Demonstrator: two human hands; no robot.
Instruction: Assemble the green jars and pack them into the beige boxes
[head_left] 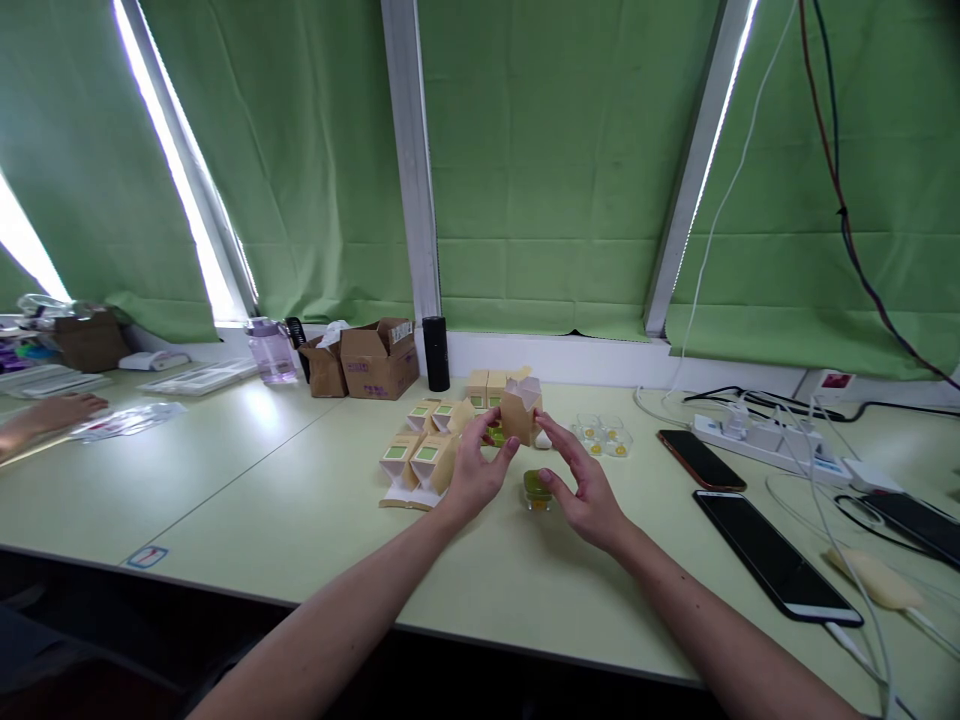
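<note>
Watching from afar, I see a paper carton [520,415] between my left hand [478,470] and my right hand [589,492]. A cup [537,490] is on the table [315,520], nearer to me than this carton, just beside the right thumb. To the left stand other cartons [427,454]. Behind the right hand are more cups [596,448]; farther right, one smartphone [776,555] lies before another [701,459], and a power strip [720,431] lies behind both. At the back left, a flask [435,355] stands to the right of a cardboard box [369,365].
</note>
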